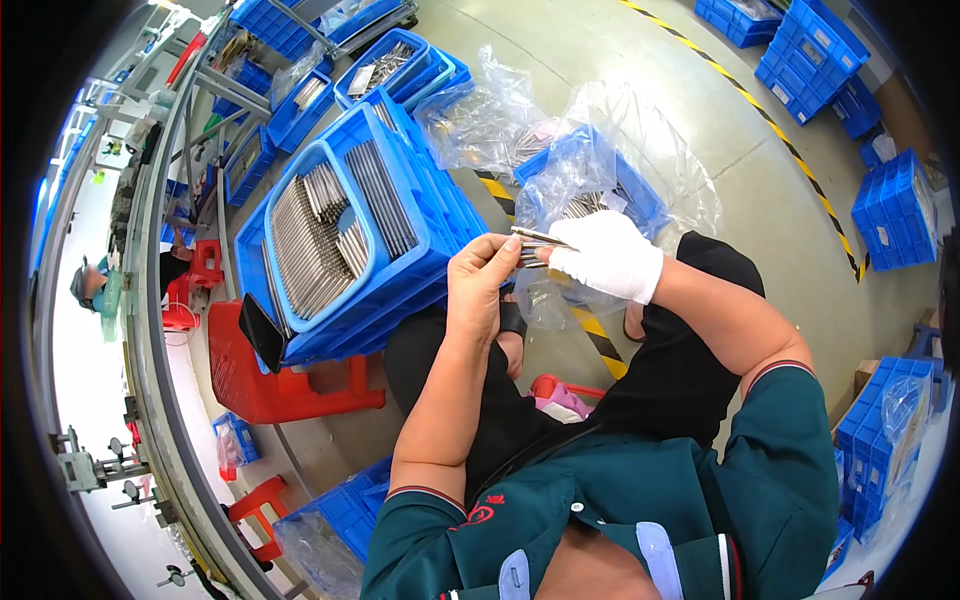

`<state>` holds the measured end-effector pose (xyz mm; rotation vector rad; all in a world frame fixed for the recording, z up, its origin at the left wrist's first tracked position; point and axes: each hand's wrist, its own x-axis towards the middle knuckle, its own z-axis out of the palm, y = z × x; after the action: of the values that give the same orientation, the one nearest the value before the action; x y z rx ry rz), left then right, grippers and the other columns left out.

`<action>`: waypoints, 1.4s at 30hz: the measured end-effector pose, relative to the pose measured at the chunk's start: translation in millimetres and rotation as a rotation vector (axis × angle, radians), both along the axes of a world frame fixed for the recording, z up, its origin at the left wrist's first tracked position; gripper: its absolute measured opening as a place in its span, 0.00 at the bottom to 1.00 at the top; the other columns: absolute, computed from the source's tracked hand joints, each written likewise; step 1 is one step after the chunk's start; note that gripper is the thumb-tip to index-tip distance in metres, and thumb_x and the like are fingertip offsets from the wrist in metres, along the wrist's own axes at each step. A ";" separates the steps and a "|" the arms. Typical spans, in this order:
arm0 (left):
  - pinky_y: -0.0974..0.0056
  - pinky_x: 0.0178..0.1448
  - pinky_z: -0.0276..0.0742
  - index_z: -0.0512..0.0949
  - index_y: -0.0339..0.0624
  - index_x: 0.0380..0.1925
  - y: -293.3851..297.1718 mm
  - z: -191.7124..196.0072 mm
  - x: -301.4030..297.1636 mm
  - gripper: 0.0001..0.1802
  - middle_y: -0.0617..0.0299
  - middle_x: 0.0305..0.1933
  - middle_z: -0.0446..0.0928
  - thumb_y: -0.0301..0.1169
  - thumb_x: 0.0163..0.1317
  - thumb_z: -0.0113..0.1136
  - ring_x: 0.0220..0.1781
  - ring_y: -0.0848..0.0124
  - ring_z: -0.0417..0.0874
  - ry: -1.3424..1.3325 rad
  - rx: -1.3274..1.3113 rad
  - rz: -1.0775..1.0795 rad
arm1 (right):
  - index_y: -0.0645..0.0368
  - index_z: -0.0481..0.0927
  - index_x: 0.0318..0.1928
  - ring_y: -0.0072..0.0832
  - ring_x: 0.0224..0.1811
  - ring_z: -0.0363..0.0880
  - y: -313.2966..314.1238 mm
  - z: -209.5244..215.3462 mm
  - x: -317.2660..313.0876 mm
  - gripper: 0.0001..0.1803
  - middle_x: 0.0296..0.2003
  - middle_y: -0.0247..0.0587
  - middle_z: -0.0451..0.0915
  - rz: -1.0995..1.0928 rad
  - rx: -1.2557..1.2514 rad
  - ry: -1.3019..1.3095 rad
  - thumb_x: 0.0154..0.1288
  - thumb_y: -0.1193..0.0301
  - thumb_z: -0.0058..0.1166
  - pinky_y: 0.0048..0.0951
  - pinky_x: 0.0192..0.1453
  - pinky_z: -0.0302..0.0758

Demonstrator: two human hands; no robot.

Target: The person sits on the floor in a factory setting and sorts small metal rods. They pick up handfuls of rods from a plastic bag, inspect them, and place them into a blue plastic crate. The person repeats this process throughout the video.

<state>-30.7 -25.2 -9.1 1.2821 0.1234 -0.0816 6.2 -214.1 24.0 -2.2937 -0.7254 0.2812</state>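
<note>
My bare left hand (478, 280) pinches the ends of several slim metal rods (538, 238) between thumb and fingers. The white-gloved right hand (606, 256) is closed around the other ends of these rods, over my lap. Below and beyond the hands stands a blue bin (638, 188) lined with clear plastic, with more metal rods (584, 205) loose inside. To the left, a light blue tray (374, 235) sits on a stack of blue crates (425, 190). Neat rows of metal rods (305, 245) lie in it. My fingers partly hide the held rods.
A red plastic stool (300, 395) stands under the crate stack. Clear plastic bags (485, 115) lie beyond it. Black-and-yellow tape (740, 85) crosses the floor. More blue crates (895, 210) line the right side. A metal frame (165, 330) runs along the left, with another person (95, 285) beyond.
</note>
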 end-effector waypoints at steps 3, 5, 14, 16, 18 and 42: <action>0.76 0.35 0.63 0.80 0.36 0.33 0.0 0.4 0.6 0.10 0.68 0.27 0.76 0.33 0.61 0.61 0.28 0.82 0.70 0.003 -0.004 -0.023 | 0.57 0.76 0.31 0.46 0.29 0.76 0.1 -4.9 0.5 0.17 0.24 0.49 0.77 0.000 0.014 -0.015 0.62 0.56 0.49 0.38 0.33 0.70; 0.76 0.35 0.64 0.79 0.36 0.33 -1.1 3.2 1.7 0.10 0.69 0.27 0.76 0.33 0.61 0.61 0.29 0.82 0.70 -0.013 0.019 -0.031 | 0.57 0.77 0.32 0.46 0.31 0.77 -0.8 -3.1 3.9 0.19 0.25 0.49 0.77 0.019 -0.010 0.019 0.64 0.53 0.47 0.40 0.35 0.70; 0.76 0.35 0.65 0.79 0.35 0.34 16.7 11.6 4.8 0.08 0.68 0.27 0.75 0.30 0.64 0.57 0.29 0.82 0.70 -0.105 0.122 0.083 | 0.59 0.80 0.37 0.46 0.35 0.77 -15.4 -1.2 13.5 0.21 0.30 0.53 0.78 0.059 0.053 0.238 0.64 0.53 0.46 0.38 0.39 0.71; 0.76 0.37 0.66 0.79 0.34 0.34 8.3 9.7 2.8 0.08 0.67 0.29 0.76 0.30 0.62 0.60 0.31 0.81 0.71 -0.119 0.111 0.043 | 0.59 0.80 0.38 0.46 0.35 0.77 -17.7 -3.6 14.4 0.21 0.30 0.53 0.79 0.072 0.035 0.224 0.64 0.53 0.46 0.39 0.40 0.71; 0.75 0.38 0.66 0.79 0.35 0.35 4.6 12.1 2.3 0.08 0.68 0.30 0.76 0.29 0.59 0.63 0.32 0.81 0.71 -0.093 0.065 0.014 | 0.59 0.80 0.38 0.46 0.35 0.77 -14.6 -2.9 9.9 0.21 0.31 0.52 0.79 0.093 -0.028 0.186 0.64 0.53 0.46 0.39 0.40 0.71; 0.74 0.39 0.70 0.80 0.35 0.33 11.6 10.9 2.9 0.07 0.64 0.31 0.79 0.27 0.56 0.65 0.32 0.80 0.75 -0.086 0.129 -0.105 | 0.60 0.78 0.32 0.46 0.30 0.75 -14.0 -1.7 7.4 0.23 0.27 0.52 0.76 0.236 -0.042 0.147 0.64 0.50 0.44 0.40 0.36 0.69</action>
<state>-27.7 -13.6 1.8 1.4183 -0.0126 -0.1103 13.7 -228.1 22.2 -2.1995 -0.9216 0.5720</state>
